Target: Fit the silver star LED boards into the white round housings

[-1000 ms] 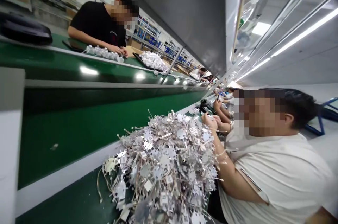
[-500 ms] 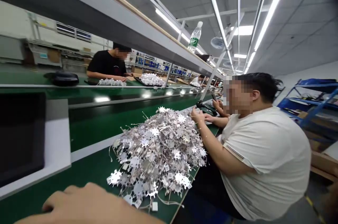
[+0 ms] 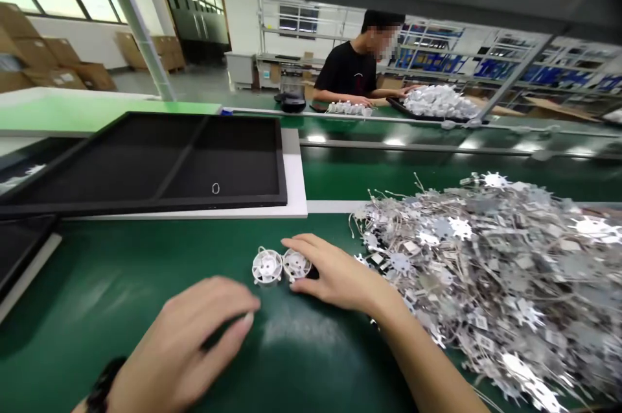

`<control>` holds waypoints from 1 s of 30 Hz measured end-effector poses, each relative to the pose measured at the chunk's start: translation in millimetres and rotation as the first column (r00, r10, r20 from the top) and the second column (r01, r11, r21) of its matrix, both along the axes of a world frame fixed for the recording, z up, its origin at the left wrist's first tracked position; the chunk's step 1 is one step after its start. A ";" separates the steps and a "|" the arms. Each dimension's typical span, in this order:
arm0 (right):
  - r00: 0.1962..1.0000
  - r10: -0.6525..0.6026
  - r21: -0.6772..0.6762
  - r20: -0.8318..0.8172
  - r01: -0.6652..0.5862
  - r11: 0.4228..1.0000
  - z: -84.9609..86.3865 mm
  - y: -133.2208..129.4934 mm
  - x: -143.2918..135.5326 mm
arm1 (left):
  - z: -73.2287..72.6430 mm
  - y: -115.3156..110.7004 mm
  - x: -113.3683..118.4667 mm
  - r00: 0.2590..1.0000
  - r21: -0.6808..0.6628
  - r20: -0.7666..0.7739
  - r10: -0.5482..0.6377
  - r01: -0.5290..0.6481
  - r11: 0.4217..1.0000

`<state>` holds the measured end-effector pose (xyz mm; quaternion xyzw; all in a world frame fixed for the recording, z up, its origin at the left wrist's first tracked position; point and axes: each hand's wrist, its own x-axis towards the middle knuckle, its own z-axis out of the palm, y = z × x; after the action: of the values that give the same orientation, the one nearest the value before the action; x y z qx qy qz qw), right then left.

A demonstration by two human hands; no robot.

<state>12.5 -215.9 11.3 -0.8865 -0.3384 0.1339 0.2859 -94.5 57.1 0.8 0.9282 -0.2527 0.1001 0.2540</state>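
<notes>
Two white round wheel-like plastic parts lie side by side on the green bench top [image 3: 121, 270]. Thumb and fingers of my right hand [image 3: 335, 273] close around the edge of the right-hand white round part [image 3: 295, 264]. The left-hand white round part [image 3: 267, 266] sits beside it, with a small loop at its top. My left hand [image 3: 199, 335], a dark band on its wrist, is slightly blurred just below and left of the parts. Its thumb and fingers are apart, with nothing between them.
A big heap of silvery star-shaped plates with wires [image 3: 466, 270] covers the right side. Behind my hands, a black tray [image 3: 233, 160] holds a small white ring. Across the bench, a person in black [image 3: 347, 69] works beside a tray of white parts [image 3: 437, 102]. A shelf hangs overhead.
The view has swung left and down from the co-worker in white to the bench before me. Both my hands now show, where one was visible at the lower edge.
</notes>
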 end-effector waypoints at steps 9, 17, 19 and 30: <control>0.997 -0.066 -0.067 0.043 0.068 0.995 -3.9 -9.7 8.1 | -20.9 -10.1 92.8 0.985 -0.010 -0.158 -0.069 0.068 0.998; 0.956 0.033 -0.040 0.291 -0.022 0.999 -13.0 3.9 -0.7 | -23.3 14.5 96.7 0.994 0.047 -0.063 -0.085 0.088 0.995; 0.953 0.036 0.005 0.302 -0.039 0.999 -15.3 5.4 -1.3 | -18.9 19.3 94.7 0.997 0.048 0.000 -0.082 0.082 0.996; 0.960 0.059 0.287 0.273 -0.140 0.948 -2.8 13.1 -23.1 | -11.5 -19.7 75.3 0.881 0.163 0.360 -0.307 0.264 0.951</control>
<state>-10.7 -202.8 8.5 -0.8236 -0.4341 -0.0234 0.3644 -19.3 37.4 -10.7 0.8560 -0.4364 0.2258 0.1607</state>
